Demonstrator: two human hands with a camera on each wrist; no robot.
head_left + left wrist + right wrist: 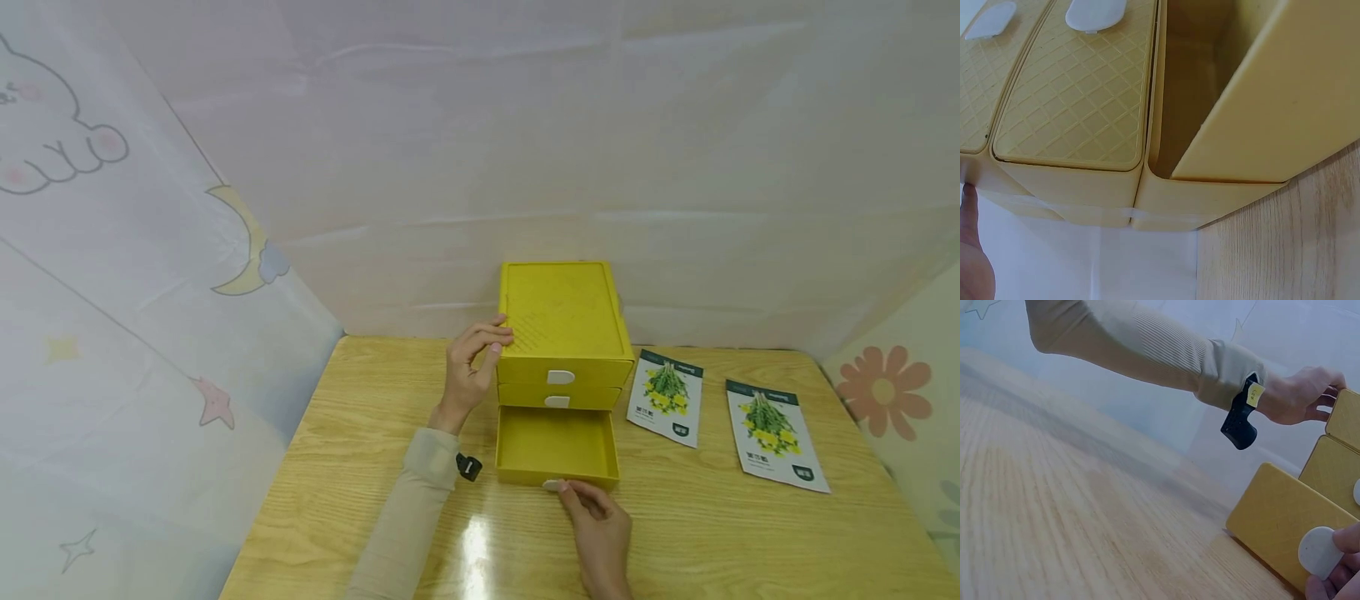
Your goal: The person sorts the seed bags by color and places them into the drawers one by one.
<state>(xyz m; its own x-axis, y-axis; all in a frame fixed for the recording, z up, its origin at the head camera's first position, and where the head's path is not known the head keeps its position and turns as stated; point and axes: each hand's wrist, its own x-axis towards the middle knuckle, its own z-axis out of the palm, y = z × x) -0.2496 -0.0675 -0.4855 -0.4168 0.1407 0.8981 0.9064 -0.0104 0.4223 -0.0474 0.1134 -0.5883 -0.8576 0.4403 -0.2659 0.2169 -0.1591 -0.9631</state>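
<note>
A yellow three-drawer storage box (562,304) stands on the table, its bottom drawer (557,446) pulled out and empty inside. The upper two drawers are closed, each with a white tab. My left hand (471,371) rests against the box's upper left edge, fingers touching the top and side. In the left wrist view only part of that hand (974,272) shows beside the box. My right hand (602,529) pinches the bottom drawer's white handle (1320,552) between thumb and fingers, at the drawer's front.
Two seed packets with yellow flowers lie right of the box, one nearer (666,398) and one farther right (776,435). The wooden table (360,467) is backed by a pale curtain (450,167). A black wrist camera (468,467) sits on my left wrist.
</note>
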